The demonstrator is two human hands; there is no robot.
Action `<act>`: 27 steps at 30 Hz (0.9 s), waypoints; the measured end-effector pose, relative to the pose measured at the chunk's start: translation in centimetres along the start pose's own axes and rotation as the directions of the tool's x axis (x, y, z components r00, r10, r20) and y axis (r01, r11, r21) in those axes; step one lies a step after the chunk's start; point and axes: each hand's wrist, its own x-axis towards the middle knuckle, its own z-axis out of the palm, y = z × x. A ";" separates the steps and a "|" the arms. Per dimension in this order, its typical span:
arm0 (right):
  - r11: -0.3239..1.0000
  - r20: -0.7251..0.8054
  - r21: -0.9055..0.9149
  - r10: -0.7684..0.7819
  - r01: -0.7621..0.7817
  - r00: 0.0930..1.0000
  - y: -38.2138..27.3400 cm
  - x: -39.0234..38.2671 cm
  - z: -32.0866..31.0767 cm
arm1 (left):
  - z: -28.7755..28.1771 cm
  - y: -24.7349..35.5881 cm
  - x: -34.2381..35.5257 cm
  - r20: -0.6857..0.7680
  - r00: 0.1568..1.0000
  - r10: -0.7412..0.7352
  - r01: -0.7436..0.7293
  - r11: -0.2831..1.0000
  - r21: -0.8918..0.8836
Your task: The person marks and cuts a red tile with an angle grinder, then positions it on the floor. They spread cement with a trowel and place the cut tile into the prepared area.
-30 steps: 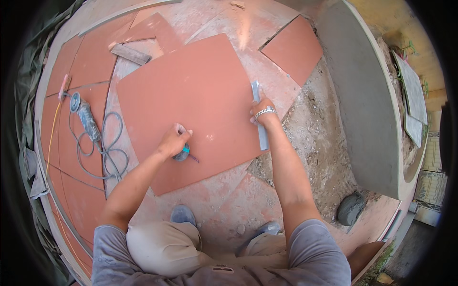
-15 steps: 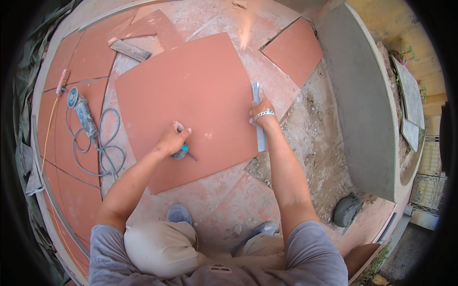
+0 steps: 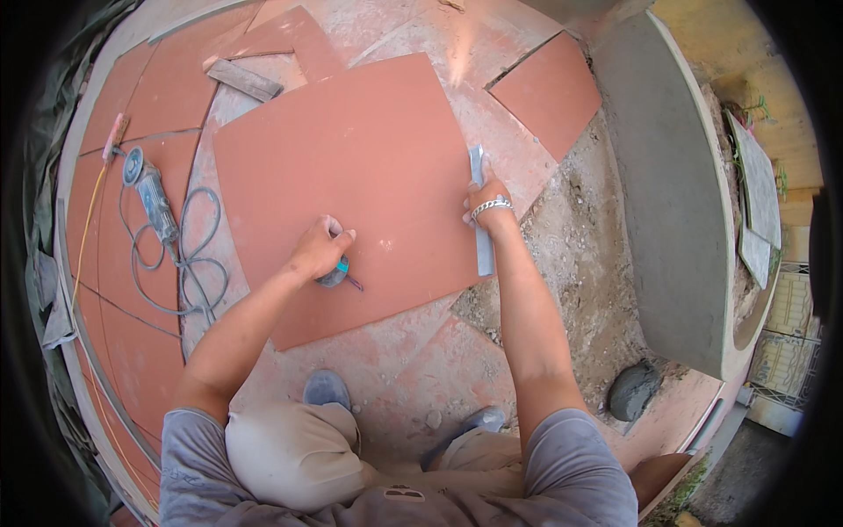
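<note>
A large square reddish tile (image 3: 351,167) lies in front of me. Over its lower middle is my left hand (image 3: 321,249), thumb and fingers closed in a pinch. What sits between those fingertips, if anything, is too small to make out. A dark and teal tape measure (image 3: 334,276) with a purple cord shows right under this hand, partly covered by it; whether the lower fingers grip it I cannot tell. My right hand (image 3: 488,200), a chain bracelet at its wrist, is closed around a narrow metal bar (image 3: 484,255) lying along the tile's right edge.
An angle grinder (image 3: 153,198) with a coiled grey cable rests on laid tiles at left. Farther off are a short wooden block (image 3: 244,80) and a cut tile (image 3: 553,97). A curved concrete wall (image 3: 672,202) bounds the right side, with a wet mortar heap (image 3: 634,392) near its foot.
The view has shifted slightly. Both hands, the bar and the tape measure keep nearly the same places on the tile.
</note>
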 end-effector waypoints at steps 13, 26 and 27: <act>0.994 0.020 -0.111 0.009 -0.006 1.000 -0.7 -0.6 -0.1 | 0.5 -1.1 0.6 -0.028 0.999 0.045 -0.045 0.999 0.002; 0.997 0.013 -0.082 -0.003 0.004 1.000 0.7 -1.7 0.6 | 0.4 -0.7 0.1 -0.056 0.998 0.040 -0.039 0.999 0.020; 0.997 0.011 -0.083 -0.004 0.005 1.000 0.8 -1.9 0.6 | 0.4 -0.7 0.1 -0.042 0.998 0.052 -0.052 0.999 0.008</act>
